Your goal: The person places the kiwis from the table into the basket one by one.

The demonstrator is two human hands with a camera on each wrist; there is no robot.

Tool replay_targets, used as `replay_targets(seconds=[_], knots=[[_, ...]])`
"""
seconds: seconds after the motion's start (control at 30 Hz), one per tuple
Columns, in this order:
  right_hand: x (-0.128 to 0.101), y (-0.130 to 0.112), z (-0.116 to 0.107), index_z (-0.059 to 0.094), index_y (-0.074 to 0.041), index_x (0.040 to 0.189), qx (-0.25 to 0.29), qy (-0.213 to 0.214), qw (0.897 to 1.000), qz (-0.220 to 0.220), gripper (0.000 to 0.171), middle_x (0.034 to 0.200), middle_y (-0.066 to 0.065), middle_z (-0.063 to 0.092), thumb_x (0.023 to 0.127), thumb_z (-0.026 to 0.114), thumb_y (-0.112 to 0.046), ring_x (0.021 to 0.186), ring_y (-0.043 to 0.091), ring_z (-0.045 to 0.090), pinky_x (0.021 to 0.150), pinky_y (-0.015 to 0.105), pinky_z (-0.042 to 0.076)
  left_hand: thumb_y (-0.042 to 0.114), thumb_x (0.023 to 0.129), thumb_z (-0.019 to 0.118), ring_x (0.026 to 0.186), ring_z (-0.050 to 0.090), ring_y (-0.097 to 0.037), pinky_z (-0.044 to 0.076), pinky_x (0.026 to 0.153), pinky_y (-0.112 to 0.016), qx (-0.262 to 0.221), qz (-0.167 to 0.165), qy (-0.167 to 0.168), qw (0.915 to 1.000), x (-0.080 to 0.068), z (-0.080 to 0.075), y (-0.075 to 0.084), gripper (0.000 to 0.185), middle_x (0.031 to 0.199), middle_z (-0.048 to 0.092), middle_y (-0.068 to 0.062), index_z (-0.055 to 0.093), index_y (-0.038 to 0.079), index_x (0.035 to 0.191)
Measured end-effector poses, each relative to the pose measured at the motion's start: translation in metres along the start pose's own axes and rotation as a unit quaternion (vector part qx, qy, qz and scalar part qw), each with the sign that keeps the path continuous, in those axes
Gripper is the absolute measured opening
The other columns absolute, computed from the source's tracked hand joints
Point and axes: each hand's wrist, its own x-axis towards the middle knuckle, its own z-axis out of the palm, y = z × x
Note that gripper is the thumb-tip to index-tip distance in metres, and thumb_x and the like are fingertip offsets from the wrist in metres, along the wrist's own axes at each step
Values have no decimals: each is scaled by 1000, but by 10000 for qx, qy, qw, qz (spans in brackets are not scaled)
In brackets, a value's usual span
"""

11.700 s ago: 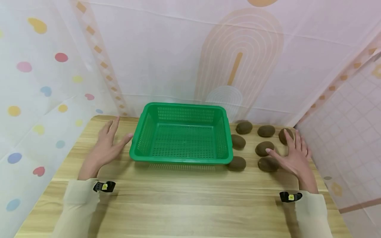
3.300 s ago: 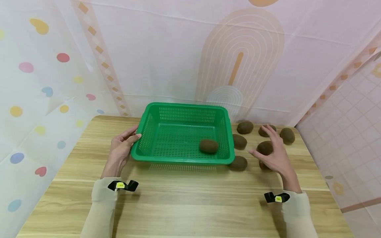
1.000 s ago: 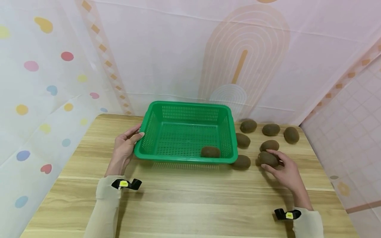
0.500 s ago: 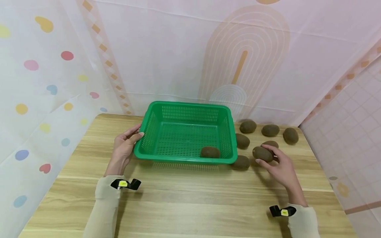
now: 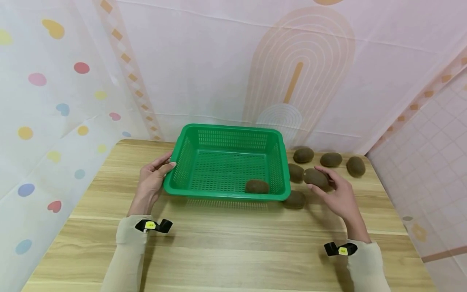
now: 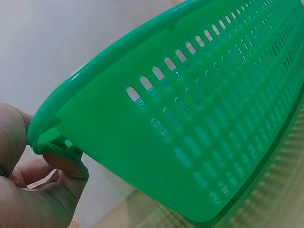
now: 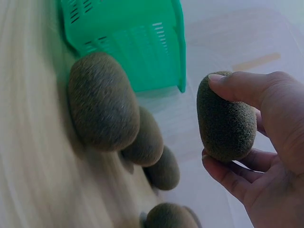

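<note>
A green plastic basket [image 5: 226, 196] with slotted walls stands on the wooden table, one kiwi [image 5: 257, 186] lying inside near its front right corner. My left hand [image 5: 152, 182] grips the basket's left rim, thumb on one side and curled fingers beneath, as the left wrist view shows. In my right hand [image 5: 337, 194] another kiwi [image 7: 225, 118] is pinched between thumb and fingers, raised off the table to the right of the basket. Beside the basket's right wall lie two kiwis, a nearer one [image 5: 294, 200] and a farther one [image 5: 296, 173].
Toward the back right lie three more kiwis: one near the basket [image 5: 303, 155], one in the middle [image 5: 331, 159] and one by the right edge [image 5: 355, 166]. A patterned cloth [image 5: 211, 73] hangs behind the table [image 5: 226, 247] and along both sides.
My right hand has lifted a kiwi from the front of the right group and carried it left and up toward the basket. Earlier, the left hand took hold of the rim and a kiwi entered the basket.
</note>
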Motion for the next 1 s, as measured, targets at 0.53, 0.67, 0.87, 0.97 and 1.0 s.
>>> replay_targets(seconds=[0.53,0.67,0.87,0.97,1.0], knots=[[25,-31,8,62,-23,141,405,-75,9988,-271,57,129,3,67,89,83,-24,100,4,58,82,14,47,11,95,74,97,58,-2,59,74,-14,-49,69,-66,9999,0,-1,-2,60,109,59,7,52,6,151],[31,-39,12,62,-24,142,443,-108,9986,-275,56,133,4,67,90,82,-25,109,11,60,93,22,50,11,96,73,101,55,-3,59,74,-13,-39,35,-16,10000,1,-1,-1,59,110,59,8,52,7,151],[39,-48,18,62,-21,141,532,-220,9971,-497,54,143,5,62,91,81,-24,122,22,59,102,45,50,11,96,74,101,56,-3,59,75,-14,-56,-1,-26,10000,1,-1,-1,59,111,59,8,53,7,150],[45,-52,22,63,-19,141,564,-259,9953,-739,54,138,6,65,90,82,-21,118,22,62,99,32,52,11,95,74,100,57,-3,59,75,-14,-90,-14,-21,10000,1,-1,-1,59,110,59,7,53,7,150],[46,-54,24,63,-18,140,547,-260,9948,-814,54,136,5,66,89,82,-20,116,21,63,97,26,52,10,95,74,100,57,-3,59,75,-14,-98,-18,-20,9999,1,-1,-2,59,110,59,7,53,7,150]])
